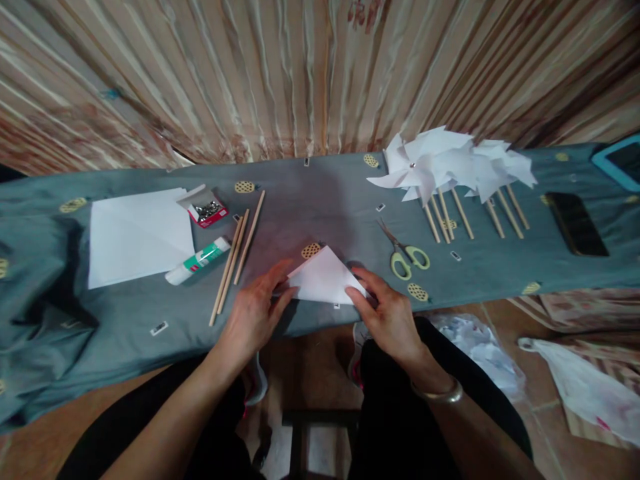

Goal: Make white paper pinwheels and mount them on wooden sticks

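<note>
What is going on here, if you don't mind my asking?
A person's left hand and right hand hold white paper, folded into a triangle, at its two sides. To the left lie a paper stack, a glue stick, an open box of small metal pieces and loose wooden sticks. To the right are scissors and several white pinwheels on sticks.

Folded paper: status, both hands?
Left hand holding left corner, right hand holding right. Folded paper triangular, peak pointing away from the person. Scissors beyond right hand, clear of the paper.
</note>
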Available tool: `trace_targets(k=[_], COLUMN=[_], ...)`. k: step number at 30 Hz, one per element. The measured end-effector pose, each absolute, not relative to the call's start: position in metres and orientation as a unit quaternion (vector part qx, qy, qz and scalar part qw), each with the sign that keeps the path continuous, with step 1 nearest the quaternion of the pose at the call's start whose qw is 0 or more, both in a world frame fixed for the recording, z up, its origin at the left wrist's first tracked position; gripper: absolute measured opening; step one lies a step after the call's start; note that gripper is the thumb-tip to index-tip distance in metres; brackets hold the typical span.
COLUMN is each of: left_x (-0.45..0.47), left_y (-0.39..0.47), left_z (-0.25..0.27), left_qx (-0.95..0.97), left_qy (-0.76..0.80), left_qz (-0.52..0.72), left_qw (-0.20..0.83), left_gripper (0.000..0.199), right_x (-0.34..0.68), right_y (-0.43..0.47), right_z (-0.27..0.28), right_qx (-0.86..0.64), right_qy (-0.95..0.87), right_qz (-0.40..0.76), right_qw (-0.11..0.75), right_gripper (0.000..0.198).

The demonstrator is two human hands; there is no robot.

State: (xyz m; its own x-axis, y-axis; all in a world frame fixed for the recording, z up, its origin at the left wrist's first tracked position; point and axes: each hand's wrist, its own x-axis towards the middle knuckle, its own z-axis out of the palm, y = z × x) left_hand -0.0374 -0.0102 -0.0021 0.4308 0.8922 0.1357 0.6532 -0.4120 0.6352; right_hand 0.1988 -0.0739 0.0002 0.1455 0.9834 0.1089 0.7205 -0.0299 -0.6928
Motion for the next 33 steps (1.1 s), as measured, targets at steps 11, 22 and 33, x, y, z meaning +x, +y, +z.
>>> trace_targets(k=[11, 22, 33], left_x=[-0.016, -0.007, -0.008], left_y=[-0.032, -0.052, -0.056], left_z=[0.005, -0.009, -0.012], left_qx=[0.915, 0.93, 0.928], left_qy=[0.334, 0.343, 0.35], left_qz=[0.218, 0.107, 0.096], left_qw=[0.057, 0.076, 0.08], left_gripper=[0.043, 0.063, 0.071], right_x=[0.196, 0.197, 0.197], right_y=[-0.068, -0.064, -0.062], right_z=[0.0, -0.001, -0.001], right_qx=[-0.699, -0.711, -0.719], right_qy=[-0.616, -0.602, -0.605], right_qz=[0.197, 0.203, 0.197], right_qw=[0.305, 0.303, 0.28], right_gripper=[0.035, 0.033, 0.035])
